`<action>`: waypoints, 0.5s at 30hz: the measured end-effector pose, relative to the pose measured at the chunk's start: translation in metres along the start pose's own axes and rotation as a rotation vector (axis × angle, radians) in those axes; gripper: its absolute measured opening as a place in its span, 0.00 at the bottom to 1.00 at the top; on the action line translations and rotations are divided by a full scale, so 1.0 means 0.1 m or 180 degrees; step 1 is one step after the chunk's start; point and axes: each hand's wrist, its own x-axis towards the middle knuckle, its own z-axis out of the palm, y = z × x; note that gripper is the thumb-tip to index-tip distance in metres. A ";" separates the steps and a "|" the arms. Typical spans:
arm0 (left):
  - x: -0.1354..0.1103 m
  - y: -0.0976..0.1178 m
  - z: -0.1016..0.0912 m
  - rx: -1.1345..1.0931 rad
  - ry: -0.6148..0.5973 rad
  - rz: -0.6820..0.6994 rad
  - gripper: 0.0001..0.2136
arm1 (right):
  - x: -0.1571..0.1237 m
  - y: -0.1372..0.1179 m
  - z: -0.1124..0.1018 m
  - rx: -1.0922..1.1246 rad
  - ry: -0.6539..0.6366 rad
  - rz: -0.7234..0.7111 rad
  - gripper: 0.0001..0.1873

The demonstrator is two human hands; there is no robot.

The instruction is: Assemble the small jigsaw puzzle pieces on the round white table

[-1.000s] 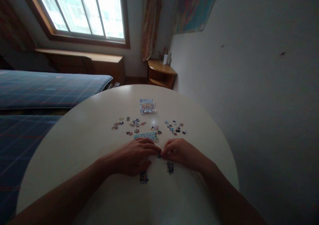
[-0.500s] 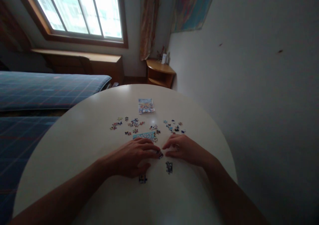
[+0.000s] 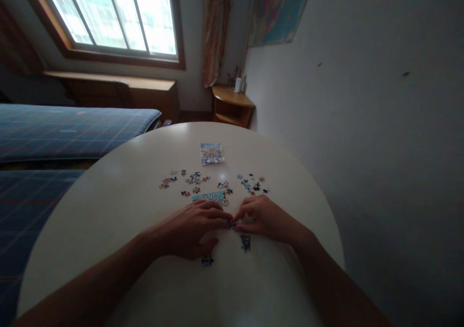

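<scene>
A small dark jigsaw piece (image 3: 231, 224) lies on the table between my fingertips and is partly covered by them. My left hand (image 3: 192, 228) stretches flat over the table, its fingertips against the left side of that piece and its thumb apart. From the right, my right hand (image 3: 263, 219) closes thumb and fingers on the piece. Just below the right hand is a joined bit of puzzle (image 3: 245, 243). Another joined bit (image 3: 207, 260) sits under the left thumb. Beyond the left knuckles, a light-blue printed strip (image 3: 209, 196) is partly hidden.
Loose jigsaw pieces lie in a left group (image 3: 195, 178) and a right group (image 3: 253, 184) on the round white table (image 3: 119, 201). Farther back is a printed picture packet (image 3: 212, 153). A plaid mattress (image 3: 72, 131) stands left, a white wall (image 3: 380, 148) right.
My right hand has shifted slightly left, and its fingers have closed from apart onto the small piece. My left hand has barely moved.
</scene>
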 end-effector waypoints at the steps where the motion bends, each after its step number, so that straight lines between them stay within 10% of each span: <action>1: 0.00 0.01 0.00 -0.0006 0.0037 0.0010 0.26 | 0.00 0.00 0.00 -0.0037 -0.0006 -0.0008 0.06; 15: 0.04 0.12 0.08 0.0493 0.0006 -0.0115 0.20 | -0.01 0.05 -0.06 0.0090 -0.0105 -0.0106 0.06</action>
